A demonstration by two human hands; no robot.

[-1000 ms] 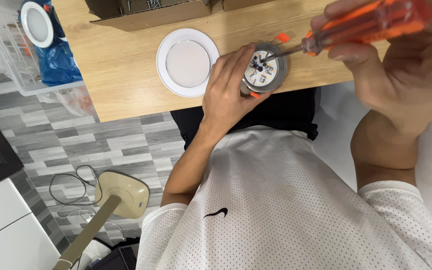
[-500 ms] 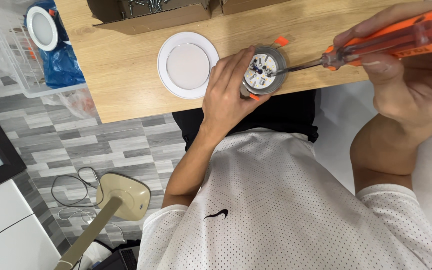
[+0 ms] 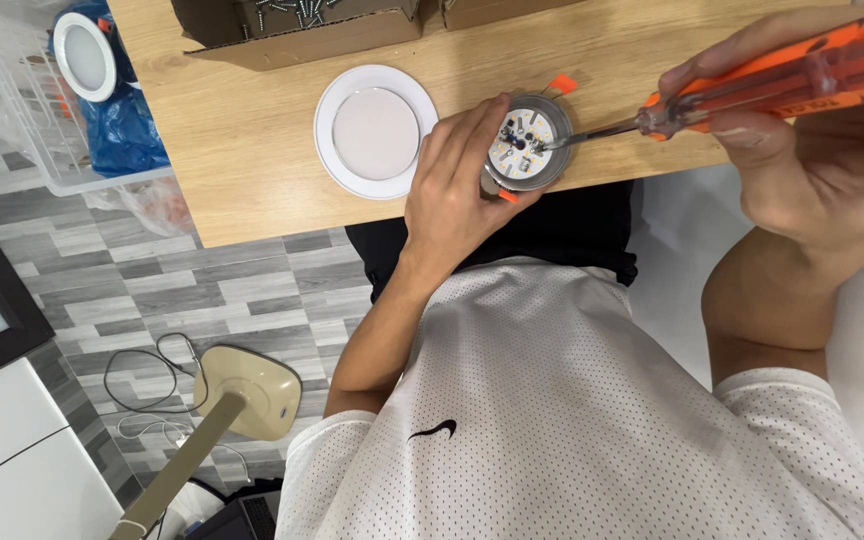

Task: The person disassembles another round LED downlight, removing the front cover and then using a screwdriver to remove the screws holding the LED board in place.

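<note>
My left hand (image 3: 449, 188) grips a round metal lamp housing (image 3: 525, 146) with a white circuit board of small yellow chips inside, holding it at the near edge of the wooden table (image 3: 252, 150). My right hand (image 3: 812, 150) is closed around an orange-handled screwdriver (image 3: 772, 82), whose metal tip rests on the circuit board. A round white lamp cover (image 3: 376, 131) lies flat on the table just left of my left hand.
An open cardboard box (image 3: 297, 25) with screws sits at the table's far side. A clear plastic bin (image 3: 62, 95) with blue bags and another white round lamp stands left of the table. A beige fan base (image 3: 249, 390) and cables lie on the grey tiled floor.
My right hand has drawn the screwdriver handle out to the right and lowered it, while the tip stays at the circuit board. My left hand keeps its hold on the housing.
</note>
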